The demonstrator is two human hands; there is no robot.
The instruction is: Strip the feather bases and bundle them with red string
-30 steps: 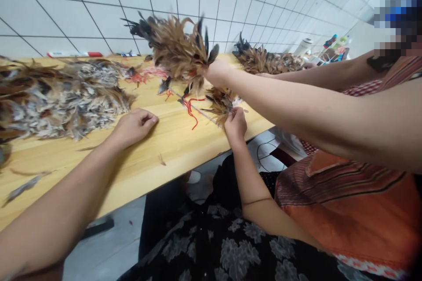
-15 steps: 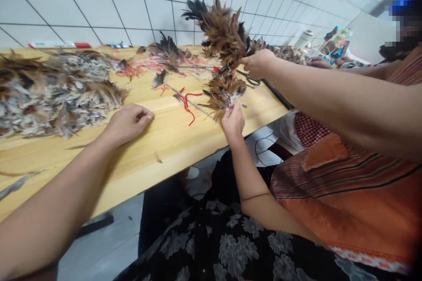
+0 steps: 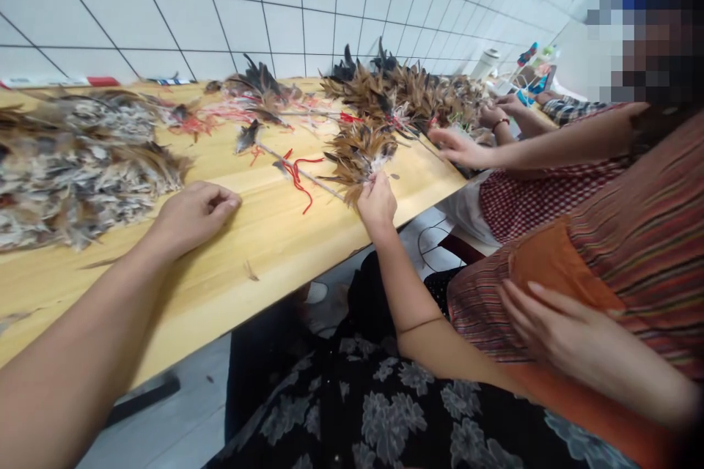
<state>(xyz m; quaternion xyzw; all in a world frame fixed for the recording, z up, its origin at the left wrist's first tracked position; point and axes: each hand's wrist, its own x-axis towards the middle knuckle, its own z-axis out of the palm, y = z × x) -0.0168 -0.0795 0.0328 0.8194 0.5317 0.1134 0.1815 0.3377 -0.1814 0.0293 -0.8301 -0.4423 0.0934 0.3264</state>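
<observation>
My right hand pinches the pale quill ends of a brown and black feather bunch near the table's front edge. Beside it a thin stick with loose red string lies aslant, a small dark feather tuft at its far end. My left hand rests on the table with fingers curled and thumb against them; nothing shows in it. Close to its left spreads a large heap of grey-white and brown feathers.
A wooden table runs along a tiled wall. Feather dusters lie at its back right. A co-worker's hand hovers near them, the other hand before a striped apron. Another person's hand and a white bottle are beyond.
The co-worker's raised feather duster is now down on the table, and that hand has drawn back to the right. The view shifted slightly. My hands keep their poses.
</observation>
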